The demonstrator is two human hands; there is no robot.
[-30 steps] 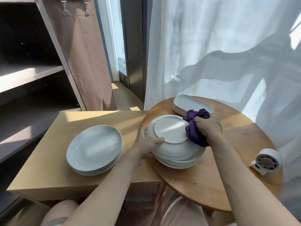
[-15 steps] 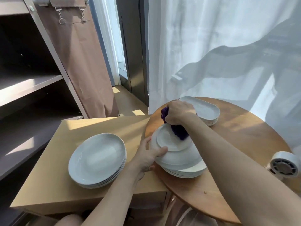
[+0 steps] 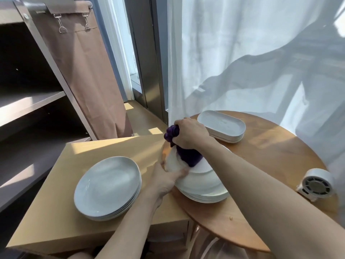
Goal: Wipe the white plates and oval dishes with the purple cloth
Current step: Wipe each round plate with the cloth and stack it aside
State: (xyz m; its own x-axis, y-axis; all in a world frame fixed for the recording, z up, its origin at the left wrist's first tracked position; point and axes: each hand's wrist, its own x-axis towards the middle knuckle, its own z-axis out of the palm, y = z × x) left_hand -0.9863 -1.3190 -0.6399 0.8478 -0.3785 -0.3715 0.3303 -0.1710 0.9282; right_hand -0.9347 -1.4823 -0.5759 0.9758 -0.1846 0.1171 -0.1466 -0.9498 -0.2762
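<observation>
A stack of white plates sits at the left edge of the round wooden table. The top plate lies upside down. My right hand grips the bunched purple cloth and presses it on that plate's far left part. My left hand holds the top plate's left rim, thumb on top. A second stack of white plates rests on the light wooden box at the left. A stack of oval dishes stands at the table's back.
A small white fan lies at the table's right edge. White curtains hang behind the table. A dark shelf unit and a brown hanging cloth stand at the left.
My right hand has swept the cloth from the plate's right side over to its far left edge. My left hand has kept its hold on the rim.
</observation>
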